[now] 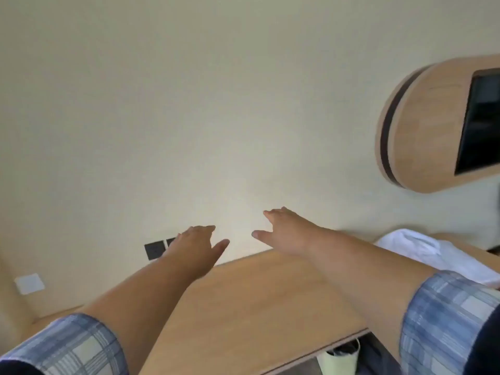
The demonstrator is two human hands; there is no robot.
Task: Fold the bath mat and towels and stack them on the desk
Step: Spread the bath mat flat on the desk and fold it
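Note:
Both my arms reach out over the wooden desk (pixel 257 299) toward the wall. My left hand (pixel 197 243) is held palm down with straight fingers and holds nothing. My right hand (pixel 284 230) is also flat, fingers extended, thumb out to the left, empty. A white towel (pixel 422 253) lies crumpled on the desk at the right, behind my right forearm. I cannot see a bath mat in this view.
A cream wall fills the upper view, with dark sockets (pixel 155 250) behind my left hand and a white plate (pixel 29 283) at the left. A rounded wooden wall panel with a dark screen (pixel 433 123) hangs at the right. A pale bin (pixel 339 359) stands under the desk.

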